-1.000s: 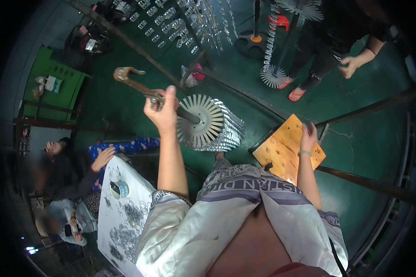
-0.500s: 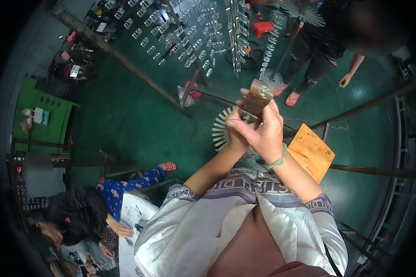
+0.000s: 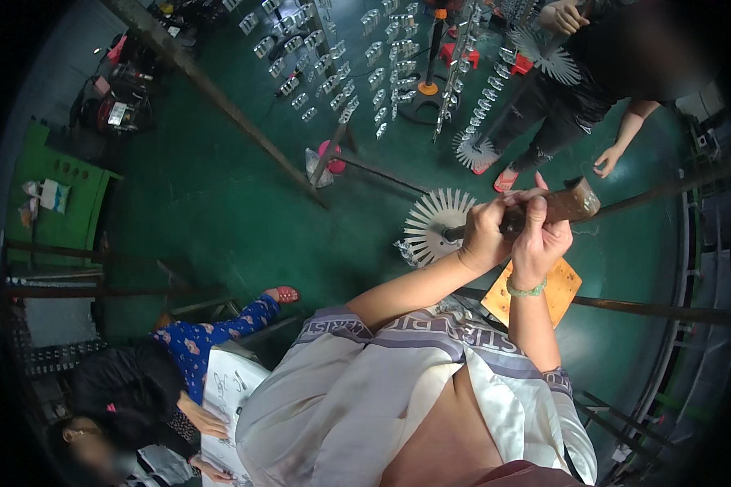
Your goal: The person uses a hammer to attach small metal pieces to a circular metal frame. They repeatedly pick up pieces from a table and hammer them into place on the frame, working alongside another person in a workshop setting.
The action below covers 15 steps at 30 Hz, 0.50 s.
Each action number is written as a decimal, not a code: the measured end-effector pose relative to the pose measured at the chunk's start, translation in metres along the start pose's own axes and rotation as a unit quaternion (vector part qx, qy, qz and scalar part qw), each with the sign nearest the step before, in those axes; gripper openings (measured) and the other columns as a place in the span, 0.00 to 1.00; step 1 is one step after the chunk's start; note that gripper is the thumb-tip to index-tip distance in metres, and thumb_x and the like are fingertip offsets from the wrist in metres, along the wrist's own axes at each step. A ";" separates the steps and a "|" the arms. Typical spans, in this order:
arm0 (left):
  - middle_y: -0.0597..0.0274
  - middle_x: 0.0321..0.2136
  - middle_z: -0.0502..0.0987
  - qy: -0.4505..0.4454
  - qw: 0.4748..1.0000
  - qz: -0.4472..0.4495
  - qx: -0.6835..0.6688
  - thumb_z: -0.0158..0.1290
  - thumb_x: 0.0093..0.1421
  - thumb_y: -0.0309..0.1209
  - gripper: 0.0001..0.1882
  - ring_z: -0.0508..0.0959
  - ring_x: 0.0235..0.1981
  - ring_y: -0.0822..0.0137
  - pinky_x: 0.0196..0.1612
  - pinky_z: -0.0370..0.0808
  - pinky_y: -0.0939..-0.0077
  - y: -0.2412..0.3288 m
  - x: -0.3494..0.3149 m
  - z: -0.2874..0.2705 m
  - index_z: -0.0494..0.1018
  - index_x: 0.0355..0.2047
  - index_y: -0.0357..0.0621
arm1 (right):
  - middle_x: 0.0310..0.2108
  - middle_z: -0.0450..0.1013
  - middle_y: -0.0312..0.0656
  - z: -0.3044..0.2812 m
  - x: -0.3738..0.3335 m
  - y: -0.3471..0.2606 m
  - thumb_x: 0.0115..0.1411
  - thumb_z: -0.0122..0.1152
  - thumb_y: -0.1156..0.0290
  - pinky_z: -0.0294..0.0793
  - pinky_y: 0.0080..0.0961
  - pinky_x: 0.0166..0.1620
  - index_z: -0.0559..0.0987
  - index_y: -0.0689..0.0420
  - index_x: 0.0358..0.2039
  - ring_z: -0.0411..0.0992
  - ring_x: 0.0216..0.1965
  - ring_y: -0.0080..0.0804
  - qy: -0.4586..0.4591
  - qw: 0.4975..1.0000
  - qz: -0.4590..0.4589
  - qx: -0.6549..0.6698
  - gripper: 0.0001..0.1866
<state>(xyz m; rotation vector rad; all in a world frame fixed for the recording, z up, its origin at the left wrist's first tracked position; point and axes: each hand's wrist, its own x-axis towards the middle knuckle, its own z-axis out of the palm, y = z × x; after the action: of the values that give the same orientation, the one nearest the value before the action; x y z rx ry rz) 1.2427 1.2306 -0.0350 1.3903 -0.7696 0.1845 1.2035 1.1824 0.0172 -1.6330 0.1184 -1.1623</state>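
Note:
Both of my hands are wrapped round a brown, worn metal bar with a curved end, raised in front of me and pointing to the right. My left hand grips its near left part, fingers closed. My right hand, with a green bead bracelet on the wrist, closes round it further along, thumb on top. Beyond my left hand shows a slotted metal disc with radiating blades, and a dark rod runs from its middle toward my hands. Whether rod and bar are joined is hidden.
Small shiny metal parts hang in rows ahead. A co-worker stands far right beside another bladed disc. A wooden board lies below my right hand. Metal rails cross the floor. Another person sits at a white table.
My hands have moved right with the metal bar, which has swung from pointing away to pointing right. More of the slotted disc shows. The co-worker's raised hand has come into view.

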 end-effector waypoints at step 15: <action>0.58 0.38 0.72 -0.148 0.983 -0.008 0.112 0.65 0.39 0.28 0.29 0.75 0.37 0.65 0.42 0.71 0.73 0.032 0.044 -0.097 0.69 0.44 0.39 | 0.23 0.71 0.39 -0.008 -0.002 0.011 0.62 0.51 0.71 0.74 0.35 0.44 0.70 0.66 0.35 0.71 0.26 0.24 0.069 0.994 0.061 0.061 0.09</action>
<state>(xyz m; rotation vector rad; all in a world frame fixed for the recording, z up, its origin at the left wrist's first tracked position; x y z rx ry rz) 1.2955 1.3134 0.0179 1.6595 -1.0069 0.0518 1.2017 1.1733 0.0068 -1.4180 0.2278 -1.1658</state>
